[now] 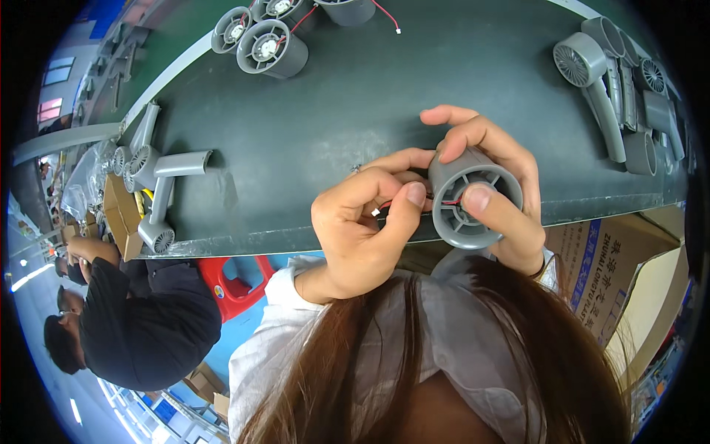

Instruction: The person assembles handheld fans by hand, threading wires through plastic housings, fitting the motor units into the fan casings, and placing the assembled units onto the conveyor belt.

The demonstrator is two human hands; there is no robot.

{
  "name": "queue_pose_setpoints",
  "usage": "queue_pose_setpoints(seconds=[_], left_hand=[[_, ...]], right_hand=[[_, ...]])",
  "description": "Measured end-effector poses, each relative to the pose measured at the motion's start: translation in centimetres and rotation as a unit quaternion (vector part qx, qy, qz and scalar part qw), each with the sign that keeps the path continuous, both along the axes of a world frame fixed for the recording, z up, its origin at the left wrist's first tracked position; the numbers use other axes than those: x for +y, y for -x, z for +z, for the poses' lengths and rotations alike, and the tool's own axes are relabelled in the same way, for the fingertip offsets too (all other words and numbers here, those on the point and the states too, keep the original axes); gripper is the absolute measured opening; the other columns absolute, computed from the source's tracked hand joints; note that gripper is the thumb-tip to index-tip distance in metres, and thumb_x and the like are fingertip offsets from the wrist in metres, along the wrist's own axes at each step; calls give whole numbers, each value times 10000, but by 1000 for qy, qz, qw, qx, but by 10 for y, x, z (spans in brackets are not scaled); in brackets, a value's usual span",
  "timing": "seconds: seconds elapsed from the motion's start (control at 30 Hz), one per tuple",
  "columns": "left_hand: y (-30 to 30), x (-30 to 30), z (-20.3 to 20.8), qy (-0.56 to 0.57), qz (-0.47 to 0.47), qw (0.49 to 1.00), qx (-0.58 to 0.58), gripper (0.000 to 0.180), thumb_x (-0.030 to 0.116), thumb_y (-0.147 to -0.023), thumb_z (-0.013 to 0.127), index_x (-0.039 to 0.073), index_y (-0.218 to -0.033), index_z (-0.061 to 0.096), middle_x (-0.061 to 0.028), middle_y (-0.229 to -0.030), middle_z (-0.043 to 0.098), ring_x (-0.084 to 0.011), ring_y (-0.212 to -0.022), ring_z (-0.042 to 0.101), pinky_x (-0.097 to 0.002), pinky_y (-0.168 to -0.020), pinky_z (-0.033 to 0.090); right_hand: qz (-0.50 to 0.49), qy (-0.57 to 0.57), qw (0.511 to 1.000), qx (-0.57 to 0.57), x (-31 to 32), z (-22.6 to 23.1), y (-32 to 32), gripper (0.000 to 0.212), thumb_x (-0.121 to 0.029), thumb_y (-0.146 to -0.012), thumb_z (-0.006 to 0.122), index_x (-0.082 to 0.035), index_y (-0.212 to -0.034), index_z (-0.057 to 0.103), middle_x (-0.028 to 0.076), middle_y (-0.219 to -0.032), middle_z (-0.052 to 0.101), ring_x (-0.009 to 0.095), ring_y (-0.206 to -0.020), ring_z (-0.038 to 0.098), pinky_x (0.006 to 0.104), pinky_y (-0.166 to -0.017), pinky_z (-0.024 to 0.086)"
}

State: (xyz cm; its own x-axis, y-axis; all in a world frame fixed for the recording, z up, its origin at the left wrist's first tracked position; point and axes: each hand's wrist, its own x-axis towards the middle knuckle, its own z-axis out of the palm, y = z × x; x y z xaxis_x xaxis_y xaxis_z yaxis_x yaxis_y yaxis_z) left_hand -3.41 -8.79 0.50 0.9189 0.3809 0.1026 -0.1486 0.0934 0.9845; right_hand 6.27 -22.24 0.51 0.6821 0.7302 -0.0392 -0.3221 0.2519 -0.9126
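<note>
the right hand (497, 194) is curled tight around a round grey fan shell (467, 198), with its thumb pressed on the open front and its fingers wrapped over the top. the left hand (362, 222) is closed beside it, touching it, and pinches thin red and black wires (399, 207) near the shell's rim. both hands hold the shell just above the near edge of the dark green tabletop (355, 96). more grey fan shells (268, 46) sit far back on the tabletop. grey handle parts (600, 89) lie at the right, and other grey handle pieces (159, 181) lie at the left.
</note>
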Motion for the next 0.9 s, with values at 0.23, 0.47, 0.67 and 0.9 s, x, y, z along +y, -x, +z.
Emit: queue_pose_setpoints(seconds=[0.23,0.47,0.67,0.9], left_hand=[[-4,-8,-2,-6,17,1000,13,148,-101,-864,521,-46,-736,471,-209,-1074,616,-89,-727,572,-216,-618,493],[-5,-10,-7,-28,48,998,9,160,-111,-866,510,-36,-737,452,-203,-1064,618,-61,-725,531,-205,-598,468],[-6,-15,-13,-52,68,996,-5,167,-123,-848,520,-34,-729,443,-203,-1038,627,-69,-707,541,-204,-592,469],[-8,-17,-17,-83,86,993,-22,163,-135,-821,530,-38,-718,448,-221,-1024,633,-84,-687,558,-212,-571,475]], right_hand=[[-19,-11,999,-34,1,-6,0,316,-164,-736,636,20,-983,565,153,-1095,554,150,-1021,543,291,-884,404],[-57,35,998,-17,3,1,3,264,-7,-719,610,38,-978,585,105,-1090,573,111,-888,583,249,-805,473],[-46,26,998,-24,1,-5,2,273,12,-706,606,35,-977,587,79,-1028,594,113,-893,586,255,-811,480],[-62,16,997,-30,0,-6,4,296,-7,-714,618,38,-1006,592,80,-1030,601,113,-900,586,258,-820,475]])
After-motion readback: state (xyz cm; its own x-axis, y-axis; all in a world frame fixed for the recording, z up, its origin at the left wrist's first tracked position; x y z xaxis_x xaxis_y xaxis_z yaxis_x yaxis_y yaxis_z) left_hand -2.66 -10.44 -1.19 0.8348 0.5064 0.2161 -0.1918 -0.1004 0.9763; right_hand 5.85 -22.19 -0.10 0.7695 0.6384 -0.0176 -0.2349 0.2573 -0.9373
